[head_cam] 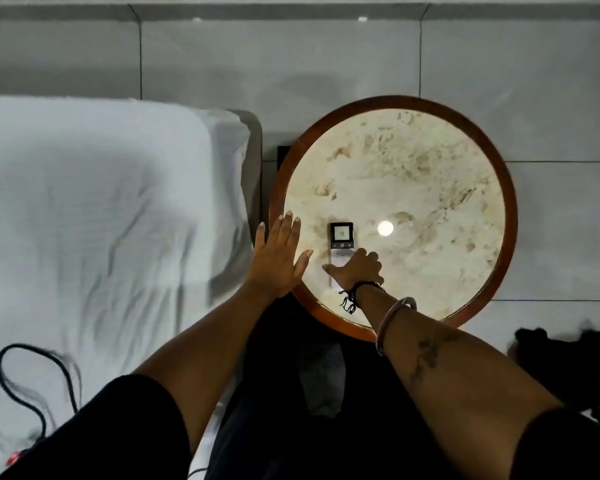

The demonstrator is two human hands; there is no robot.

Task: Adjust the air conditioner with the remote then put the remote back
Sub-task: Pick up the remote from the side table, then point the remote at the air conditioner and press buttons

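Note:
A slim white remote [341, 241] with a dark display end lies on the round marble-topped table [430, 174], near its front left. My right hand [357, 270] covers the remote's lower half with fingers curled around it; a black cord bracelet and a bangle sit on that wrist. My left hand [278, 256] hovers flat with fingers spread over the table's left rim, just left of the remote and holding nothing. No air conditioner is in view.
A bed with a white sheet [94, 216] fills the left side, close against the table. A black cable [32, 379] lies on the sheet at lower left. A dark heap [568, 362] sits on the tiled floor at right.

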